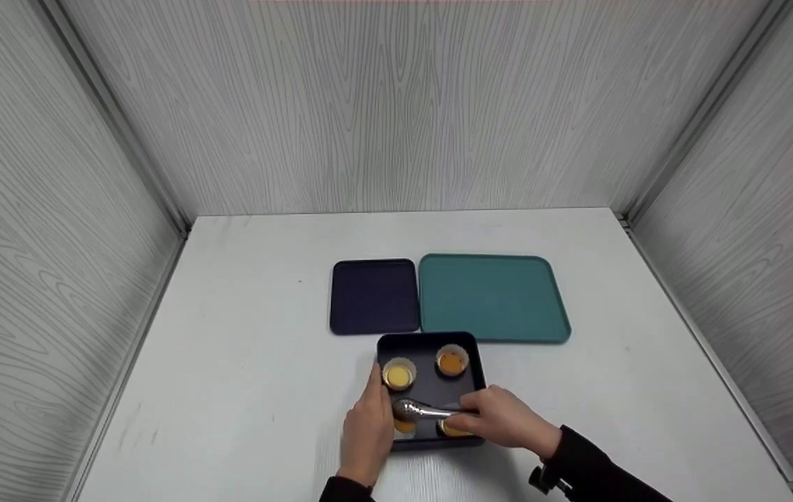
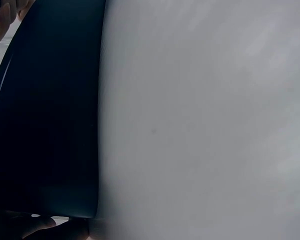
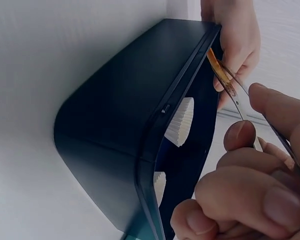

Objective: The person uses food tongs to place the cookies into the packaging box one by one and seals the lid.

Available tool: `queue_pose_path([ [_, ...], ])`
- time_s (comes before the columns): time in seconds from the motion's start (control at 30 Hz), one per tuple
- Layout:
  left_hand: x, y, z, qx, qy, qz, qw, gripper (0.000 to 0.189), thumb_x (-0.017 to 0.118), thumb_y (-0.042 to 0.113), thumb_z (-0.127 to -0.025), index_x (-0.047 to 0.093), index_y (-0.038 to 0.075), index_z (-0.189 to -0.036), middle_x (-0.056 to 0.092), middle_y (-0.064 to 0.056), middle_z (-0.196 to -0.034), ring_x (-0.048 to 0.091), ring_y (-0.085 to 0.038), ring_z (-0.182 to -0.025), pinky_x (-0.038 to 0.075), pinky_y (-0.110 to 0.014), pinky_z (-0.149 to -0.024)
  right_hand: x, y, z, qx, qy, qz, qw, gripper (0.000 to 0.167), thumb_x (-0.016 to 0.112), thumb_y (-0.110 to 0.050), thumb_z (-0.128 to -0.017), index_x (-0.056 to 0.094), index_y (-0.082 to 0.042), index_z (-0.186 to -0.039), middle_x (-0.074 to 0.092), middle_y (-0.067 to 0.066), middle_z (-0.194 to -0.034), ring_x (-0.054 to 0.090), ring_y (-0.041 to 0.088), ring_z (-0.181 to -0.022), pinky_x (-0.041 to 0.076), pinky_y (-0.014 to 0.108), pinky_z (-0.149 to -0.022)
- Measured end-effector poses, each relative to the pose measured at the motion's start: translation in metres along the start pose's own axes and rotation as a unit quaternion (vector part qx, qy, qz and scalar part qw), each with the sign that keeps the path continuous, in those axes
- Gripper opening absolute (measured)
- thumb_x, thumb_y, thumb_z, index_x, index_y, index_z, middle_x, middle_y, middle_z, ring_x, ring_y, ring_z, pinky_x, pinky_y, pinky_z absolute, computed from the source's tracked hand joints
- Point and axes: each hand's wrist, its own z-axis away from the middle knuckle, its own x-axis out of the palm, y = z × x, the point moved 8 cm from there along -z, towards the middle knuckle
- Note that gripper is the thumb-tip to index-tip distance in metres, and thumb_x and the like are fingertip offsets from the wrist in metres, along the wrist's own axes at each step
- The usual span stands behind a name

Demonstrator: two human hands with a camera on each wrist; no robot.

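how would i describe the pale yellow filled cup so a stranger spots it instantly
On the white table, find the deep dark pan between the left hand and right hand. In its far left corner stands a paper cup. Its filling is pale yellow, while the cup in the far right corner holds orange.

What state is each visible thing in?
Left hand: holding deep pan
Right hand: gripping tongs
Tongs: over lower left cup, closure unclear
Deep pan: standing on table
Upper left cup: filled, upright
Upper right cup: filled, upright
Lower left cup: partly hidden
Lower right cup: partly hidden
Dark tray: lying flat
Teal tray: lying flat
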Motion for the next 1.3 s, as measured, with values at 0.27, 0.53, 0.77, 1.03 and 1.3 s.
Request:
queue_pose_path([
  [0.27, -0.001, 0.001, 0.000, 0.007, 0.005, -0.016, 0.9998, 0.047, 0.047, 0.016, -0.109, 0.044, -0.001, -0.153, 0.072, -0.022, -0.111, 0.061, -0.017, -0.054, 0.052, -0.038, -0.056, 0.010, -0.002, -0.004, -0.010, -0.015, -0.008, 0.9998, 0.040, 0.068, -0.046, -0.097, 0.057, -0.023, -0.065, 0.042, -0.014, -0.056, 0.035, 0.002, -0.050, 0.029, 0.021, -0.052],
  [0.53, 0.000, 0.000, 0.000, 0.001, -0.003, -0.018, 0.9998, 0.047, 0.046, 0.016, -0.109, 0.043, -0.001, -0.153, 0.071, -0.021, -0.120, 0.068, -0.023, -0.065, 0.055, -0.041, -0.063, 0.012, -0.005, -0.008, -0.018, -0.005, 0.024, 0.9995, 0.037, 0.069, -0.040, -0.096, 0.060, -0.021, -0.065, 0.043, -0.016, -0.056, 0.035, 0.002, -0.049, 0.029, 0.022, -0.051],
  [0.77, 0.001, -0.001, 0.000, 0.006, 0.002, -0.014, 0.9999, 0.047, 0.048, 0.016, -0.109, 0.044, 0.000, -0.153, 0.072, -0.022, -0.114, 0.068, -0.022, -0.063, 0.055, -0.039, -0.059, 0.012, -0.002, -0.009, 0.001, -0.002, 0.039, 0.9992, 0.044, 0.069, -0.040, -0.096, 0.049, -0.024, -0.061, 0.039, -0.014, -0.053, 0.034, 0.003, -0.047, 0.027, 0.023, -0.049],
  [1.03, 0.000, 0.000, -0.001, 0.013, 0.003, -0.010, 0.9999, 0.048, 0.049, 0.015, -0.108, 0.043, 0.000, -0.153, 0.073, -0.020, -0.110, 0.065, -0.018, -0.058, 0.054, -0.037, -0.056, 0.009, 0.002, -0.008, 0.013, 0.009, 0.053, 0.9985, 0.048, 0.071, -0.042, -0.094, 0.044, -0.024, -0.060, 0.036, -0.013, -0.053, 0.033, 0.004, -0.048, 0.027, 0.024, -0.049],
  [1.3, 0.000, 0.000, 0.000, 0.017, 0.004, 0.008, 0.9998, 0.048, 0.046, 0.016, -0.109, 0.042, 0.000, -0.154, 0.073, -0.020, -0.103, 0.044, -0.007, -0.045, 0.044, -0.032, -0.047, 0.003, 0.003, -0.008, 0.013, 0.026, 0.068, 0.9972, 0.046, 0.070, -0.045, -0.095, 0.043, -0.023, -0.064, 0.032, -0.012, -0.057, 0.030, 0.006, -0.050, 0.024, 0.026, -0.053],
])
